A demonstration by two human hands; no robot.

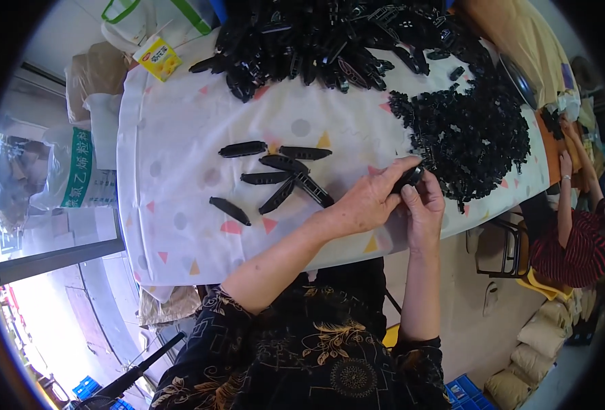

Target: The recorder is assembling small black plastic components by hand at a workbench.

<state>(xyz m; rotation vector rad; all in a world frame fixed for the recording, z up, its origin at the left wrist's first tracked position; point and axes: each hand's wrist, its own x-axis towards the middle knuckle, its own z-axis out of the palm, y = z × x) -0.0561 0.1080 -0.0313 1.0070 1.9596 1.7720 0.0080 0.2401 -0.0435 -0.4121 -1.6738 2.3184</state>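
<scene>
My left hand (362, 203) and my right hand (425, 208) meet at the table's near right part, closed round one black plastic piece (409, 179). Fingers cover most of it, so its full shape is hidden. Left of my hands lie several long, slightly curved black plastic parts, among them a part (242, 149) at the far side, a part (230, 211) nearest the left and a slotted part (314, 189) closest to my left hand. Just beyond my right hand spreads a heap of small black plastic pieces (473, 133).
A large pile of long black parts (302, 44) covers the table's far side. The patterned white tablecloth (179, 137) lies under everything. A yellow carton (158, 59) stands at the far left corner. On the right, another person in a striped top (572, 246) works at a table.
</scene>
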